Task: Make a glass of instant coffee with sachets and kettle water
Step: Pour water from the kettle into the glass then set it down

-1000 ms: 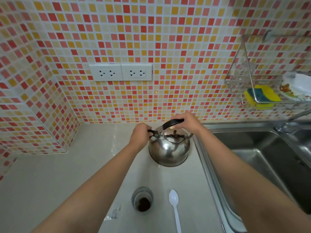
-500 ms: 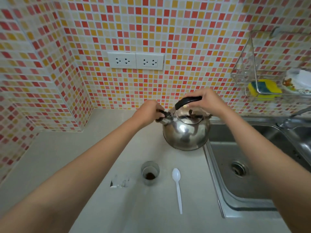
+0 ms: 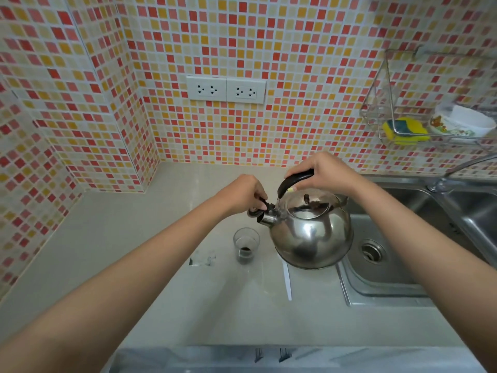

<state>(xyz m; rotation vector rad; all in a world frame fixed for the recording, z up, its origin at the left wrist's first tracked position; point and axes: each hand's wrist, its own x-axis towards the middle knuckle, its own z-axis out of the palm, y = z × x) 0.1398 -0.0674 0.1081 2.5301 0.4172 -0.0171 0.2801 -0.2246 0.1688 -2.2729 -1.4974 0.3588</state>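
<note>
Kettle (image 3: 312, 232): aloft, right hand (image 3: 325, 173) grip clamped on handle. Left hand (image 3: 242, 193) grip pinched on spout cap (image 3: 259, 210), held open. Glass (image 3: 246, 244): on counter (image 3: 134, 238), just below spout, powder inside. Risks: stream overshoots narrow glass; steam scalds left fingers; spoon (image 3: 287, 281) under kettle.

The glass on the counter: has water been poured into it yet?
No. The glass holds only dark coffee powder at its bottom, and nothing is running from the spout of the kettle.
</note>
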